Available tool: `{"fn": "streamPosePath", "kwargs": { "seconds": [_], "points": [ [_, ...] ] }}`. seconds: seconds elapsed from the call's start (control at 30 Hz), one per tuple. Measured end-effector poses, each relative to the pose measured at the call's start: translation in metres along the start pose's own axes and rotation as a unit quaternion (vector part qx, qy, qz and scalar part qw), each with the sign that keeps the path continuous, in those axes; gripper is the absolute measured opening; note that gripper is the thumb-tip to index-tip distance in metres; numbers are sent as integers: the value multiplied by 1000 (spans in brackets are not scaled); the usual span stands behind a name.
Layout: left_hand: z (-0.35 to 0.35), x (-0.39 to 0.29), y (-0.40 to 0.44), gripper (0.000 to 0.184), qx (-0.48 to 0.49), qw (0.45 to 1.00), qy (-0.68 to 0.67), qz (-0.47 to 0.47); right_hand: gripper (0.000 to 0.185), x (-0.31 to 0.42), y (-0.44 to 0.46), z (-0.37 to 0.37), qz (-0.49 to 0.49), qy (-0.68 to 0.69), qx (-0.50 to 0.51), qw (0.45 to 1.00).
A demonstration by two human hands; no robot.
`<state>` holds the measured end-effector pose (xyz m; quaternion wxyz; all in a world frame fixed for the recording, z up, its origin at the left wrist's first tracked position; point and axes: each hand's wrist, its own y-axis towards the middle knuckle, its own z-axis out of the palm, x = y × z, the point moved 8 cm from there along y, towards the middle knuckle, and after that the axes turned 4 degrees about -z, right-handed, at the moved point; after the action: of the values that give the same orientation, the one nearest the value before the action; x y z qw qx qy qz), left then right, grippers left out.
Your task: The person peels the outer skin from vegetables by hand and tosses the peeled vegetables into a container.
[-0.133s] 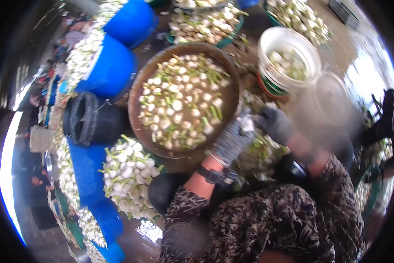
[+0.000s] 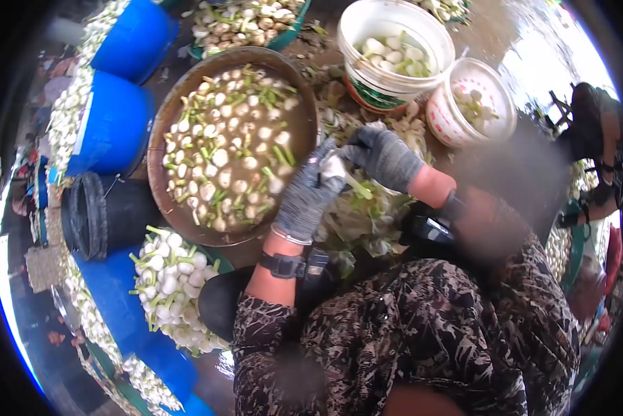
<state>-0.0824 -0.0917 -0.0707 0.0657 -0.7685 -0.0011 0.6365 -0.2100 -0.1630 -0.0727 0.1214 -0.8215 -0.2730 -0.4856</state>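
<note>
My left hand [image 2: 306, 197], in a grey knit glove, is closed round a white garlic bulb [image 2: 334, 170] whose short green stem points down to the right. Against the bulb's upper side, the fingers of my right hand [image 2: 389, 158], gloved in darker grey, are bent in a pinch. What they hold, if anything, is hidden. Just beyond my left hand stands a wide round basin [image 2: 152, 149] of murky water, where many garlic bulbs [image 2: 220, 158] with cut green stems float. Stripped leaves and skins [image 2: 367, 218] lie beneath my hands.
A white bucket [image 2: 356, 73] with bulbs inside stands ahead on the right, beside a smaller white tub [image 2: 440, 121]. Cleaned bulbs [image 2: 169, 277] are heaped at my left knee. Blue tubs [image 2: 121, 121] and a black bucket [image 2: 128, 211] line the left. Another person's arm [image 2: 609, 139] shows at far right.
My view has shifted, so basin and buckets appear further left. Both hands stay together at the bulb, which has turned so that its green stem now shows. The smaller tub is sharper.
</note>
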Motion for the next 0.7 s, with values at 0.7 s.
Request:
{"fn": "streamPosePath", "kwargs": {
  "seconds": [0.7],
  "points": [
    [46,-16,8,68,122,925,-356,-48,41,-66,-17,-93,211,-157,6,965]
  ]
}}
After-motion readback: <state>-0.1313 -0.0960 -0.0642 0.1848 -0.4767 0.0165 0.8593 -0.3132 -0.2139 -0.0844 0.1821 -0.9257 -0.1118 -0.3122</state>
